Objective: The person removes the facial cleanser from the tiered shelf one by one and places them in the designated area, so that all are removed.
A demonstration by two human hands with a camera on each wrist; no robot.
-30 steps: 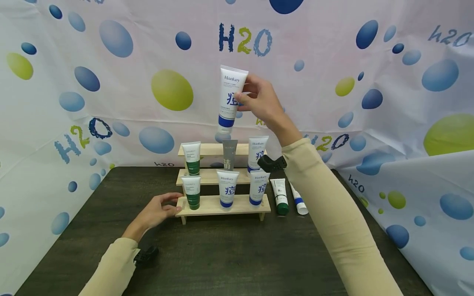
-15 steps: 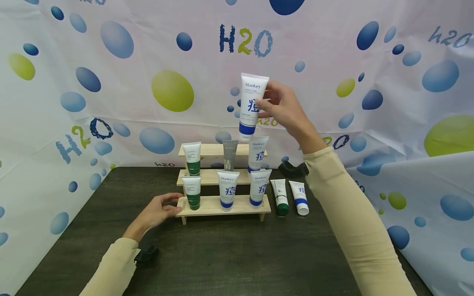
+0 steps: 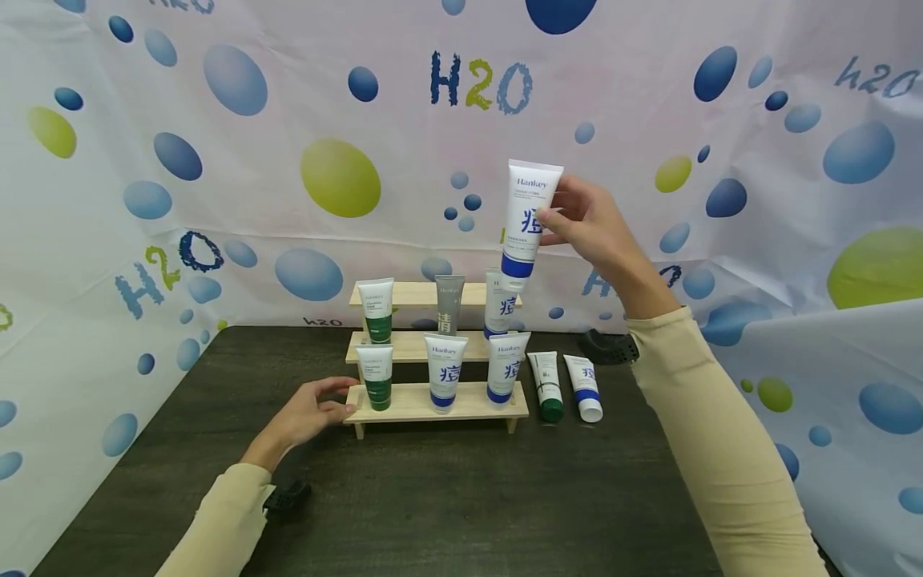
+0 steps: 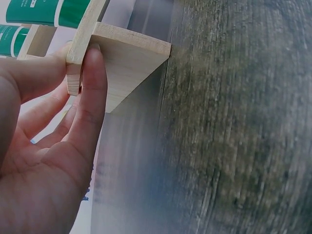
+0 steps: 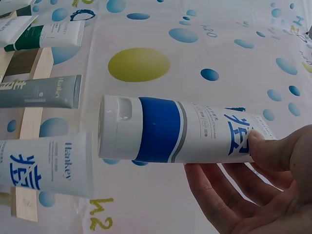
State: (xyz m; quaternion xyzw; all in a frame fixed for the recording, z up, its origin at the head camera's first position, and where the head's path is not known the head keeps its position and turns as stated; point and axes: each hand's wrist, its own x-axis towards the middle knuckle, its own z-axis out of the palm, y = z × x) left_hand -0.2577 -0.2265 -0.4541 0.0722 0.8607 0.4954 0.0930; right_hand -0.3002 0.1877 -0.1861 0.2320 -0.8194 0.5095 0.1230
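My right hand (image 3: pixel 587 220) pinches a white squeeze tube (image 3: pixel 529 216) with a blue band, held upright with its cap down. In the head view its cap overlaps the top of a matching tube (image 3: pixel 497 308) on the stand's middle tier. The right wrist view shows the thumb on the printed front and the fingers behind the held cleanser tube (image 5: pixel 161 131). Low at the left, my left hand (image 3: pixel 306 413) pinches the end of the wooden tiered stand's bottom shelf (image 3: pixel 411 405). In the left wrist view, thumb and fingers clasp that wooden shelf end (image 4: pixel 75 73).
A grey tube (image 3: pixel 449 304) and a green-white tube (image 3: pixel 376 308) stand on the middle tier. Several tubes line the bottom tier. Right of the stand, a green-capped tube (image 3: pixel 546 385) and a blue-white tube (image 3: pixel 582 387) lie on the dark table (image 3: pixel 447 497). A patterned backdrop hangs behind.
The right hand has carried the white tube rightward and slightly down, from above the stand's middle to above its right end. The left hand keeps its grip on the shelf.
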